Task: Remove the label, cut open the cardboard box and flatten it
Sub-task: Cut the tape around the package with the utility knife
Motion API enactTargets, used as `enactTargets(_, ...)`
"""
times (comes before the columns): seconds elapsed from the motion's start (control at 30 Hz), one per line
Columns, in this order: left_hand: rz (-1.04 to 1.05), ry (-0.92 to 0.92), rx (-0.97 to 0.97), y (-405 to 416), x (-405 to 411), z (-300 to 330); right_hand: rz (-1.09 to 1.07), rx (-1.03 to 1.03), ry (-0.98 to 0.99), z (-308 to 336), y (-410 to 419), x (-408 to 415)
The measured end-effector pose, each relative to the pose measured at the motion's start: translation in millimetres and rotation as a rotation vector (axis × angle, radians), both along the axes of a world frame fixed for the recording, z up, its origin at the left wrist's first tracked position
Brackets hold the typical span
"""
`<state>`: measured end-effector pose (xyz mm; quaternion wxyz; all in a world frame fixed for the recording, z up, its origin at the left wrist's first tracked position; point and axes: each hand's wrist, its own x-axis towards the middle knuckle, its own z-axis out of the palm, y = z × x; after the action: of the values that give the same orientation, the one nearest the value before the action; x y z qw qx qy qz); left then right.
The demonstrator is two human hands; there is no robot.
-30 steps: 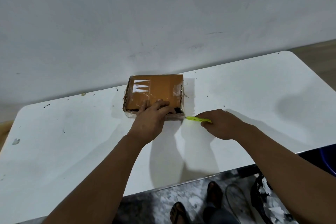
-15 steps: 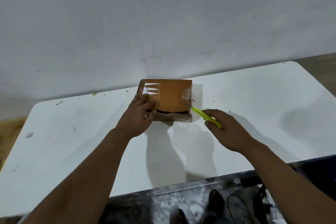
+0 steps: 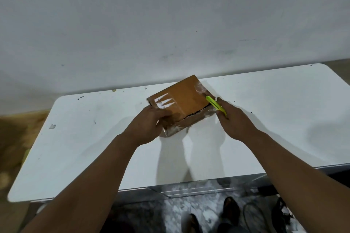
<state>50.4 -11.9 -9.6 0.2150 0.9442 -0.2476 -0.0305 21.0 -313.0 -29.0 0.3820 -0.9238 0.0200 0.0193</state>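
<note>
Taped cardboard box [image 3: 181, 103] skewed on the white counter [image 3: 265, 119] near the wall, near seam split dark, contents hidden, my left hand [image 3: 146, 126] gripping its near-left corner, my right hand [image 3: 233, 119] closed around a yellow-green cutter [image 3: 216, 105] at the box's right edge

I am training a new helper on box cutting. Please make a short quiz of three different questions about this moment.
1. True or false: the yellow-green plastic utility knife is in the left hand.
2. Which edge of the flat brown cardboard box already shows a dark slit? A) near edge B) far edge
3. Fill in: the box lies on the white ___.

Key: 1 false, the right hand holds it; 2 A; 3 table.
</note>
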Motion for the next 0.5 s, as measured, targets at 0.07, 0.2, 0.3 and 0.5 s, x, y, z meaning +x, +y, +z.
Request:
enactTargets(0.07,-0.04,0.038,-0.032,4,-3,3,0.026,-0.054,-0.009,0,1,6)
enactTargets(0.2,-0.096,0.005,0.053,2,-15,4,0.062,-0.109,-0.008,-1,7,20)
enactTargets(0.3,-0.13,-0.019,0.194,-1,-19,0,0.078,-0.127,-0.004,-2,14,31)
enactTargets(0.5,-0.209,-0.078,0.357,-7,-14,-2,0.034,-0.116,-0.065,1,22,31)
